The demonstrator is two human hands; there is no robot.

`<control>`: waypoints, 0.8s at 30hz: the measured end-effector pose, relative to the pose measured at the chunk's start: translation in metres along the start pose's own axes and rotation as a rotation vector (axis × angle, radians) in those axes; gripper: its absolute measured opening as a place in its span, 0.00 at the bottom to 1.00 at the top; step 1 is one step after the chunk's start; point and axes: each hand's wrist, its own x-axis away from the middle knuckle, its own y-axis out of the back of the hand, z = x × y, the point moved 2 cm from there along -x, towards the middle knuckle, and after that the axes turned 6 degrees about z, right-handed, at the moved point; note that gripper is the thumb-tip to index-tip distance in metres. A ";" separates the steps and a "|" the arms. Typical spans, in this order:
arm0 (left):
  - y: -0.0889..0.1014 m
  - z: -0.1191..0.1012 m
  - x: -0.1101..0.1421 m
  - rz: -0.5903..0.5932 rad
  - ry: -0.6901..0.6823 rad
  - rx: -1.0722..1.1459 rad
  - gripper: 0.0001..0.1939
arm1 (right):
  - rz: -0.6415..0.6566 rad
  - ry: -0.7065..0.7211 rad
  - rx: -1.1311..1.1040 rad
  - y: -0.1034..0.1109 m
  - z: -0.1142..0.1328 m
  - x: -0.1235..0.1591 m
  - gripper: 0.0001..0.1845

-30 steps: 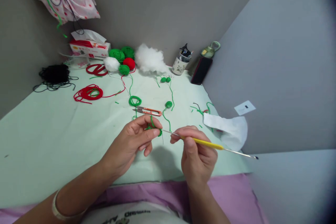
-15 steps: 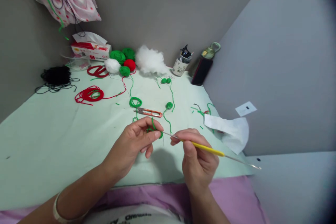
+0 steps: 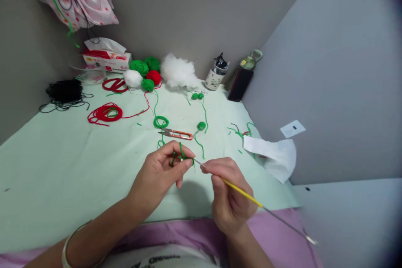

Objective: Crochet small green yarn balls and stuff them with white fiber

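My left hand pinches a small piece of green yarn work, mostly hidden by the fingers, with green yarn looped over the index finger. Closed like a pen grip, my right hand holds a crochet hook with a yellow handle and metal ends. The hook's working tip meets the green piece at the left fingertips. Just beyond the left hand lie thread snips with orange handles. A small green crocheted ball with a yarn tail rests past them, and a green yarn coil lies to the left.
At the back are yarn balls, white stuffing, a tissue box, a pen cup and a phone against a bottle. Red cord, red scissors and black yarn lie left; white cloth lies right.
The crochet hook has tilted more steeply, its far end swinging down toward me. My right hand has shifted slightly left and down. My left hand still pinches the green piece.
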 end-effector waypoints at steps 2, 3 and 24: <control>-0.001 0.000 0.000 0.012 -0.001 0.011 0.04 | -0.016 0.039 0.019 -0.001 0.000 0.001 0.18; -0.002 0.000 0.000 0.021 -0.001 0.030 0.05 | -0.031 0.047 0.019 -0.002 0.000 0.002 0.18; -0.003 -0.003 -0.005 0.067 0.087 0.362 0.05 | -0.208 -0.060 -0.085 -0.005 -0.003 -0.003 0.13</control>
